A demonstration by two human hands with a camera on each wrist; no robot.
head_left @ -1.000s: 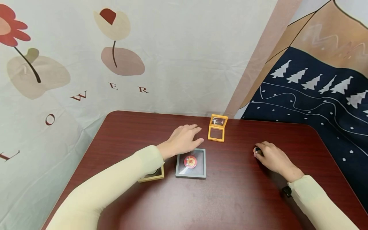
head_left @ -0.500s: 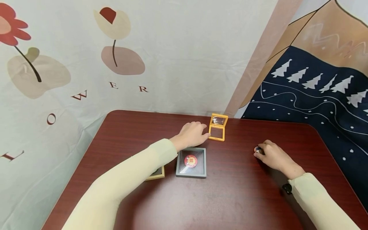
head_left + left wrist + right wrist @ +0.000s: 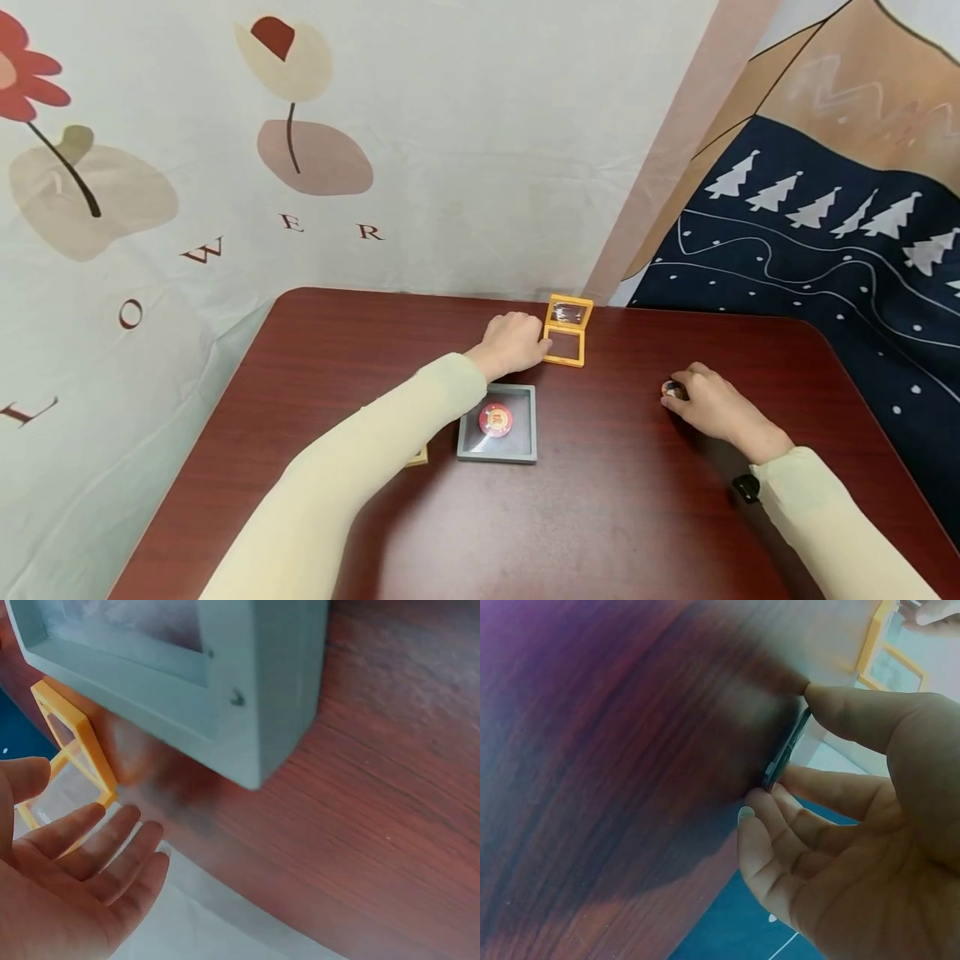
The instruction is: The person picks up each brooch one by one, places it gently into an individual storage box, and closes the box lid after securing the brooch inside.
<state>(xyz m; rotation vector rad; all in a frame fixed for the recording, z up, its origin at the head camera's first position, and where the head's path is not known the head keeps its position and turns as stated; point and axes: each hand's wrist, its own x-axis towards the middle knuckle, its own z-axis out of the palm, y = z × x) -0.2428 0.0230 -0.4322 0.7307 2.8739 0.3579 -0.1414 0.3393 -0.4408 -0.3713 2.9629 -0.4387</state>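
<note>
My left hand (image 3: 513,342) is at the left side of an orange-yellow hinged display frame (image 3: 565,347), which lies opened out near the table's back edge. In the left wrist view, the thumb and slightly bent fingers (image 3: 124,855) stand apart beside the frame, the fingertips right at its edge. My right hand (image 3: 712,404) pinches a poker chip (image 3: 670,389) by its rim between thumb and fingers, on the right side of the table. The chip's dark edge (image 3: 786,752) shows in the right wrist view, held close over the tabletop; most of its face is hidden.
A grey display frame (image 3: 528,425) with a red poker chip (image 3: 496,421) inside lies in front of the left wrist. The left sleeve (image 3: 405,417) hides most of a gold frame (image 3: 417,457). A fabric backdrop (image 3: 465,167) hangs behind the reddish-brown table (image 3: 585,517).
My left hand has moved right, from above the grey frame to the yellow frame's left edge, and its sleeve now covers more of the gold frame. The right hand stays put with the poker chip.
</note>
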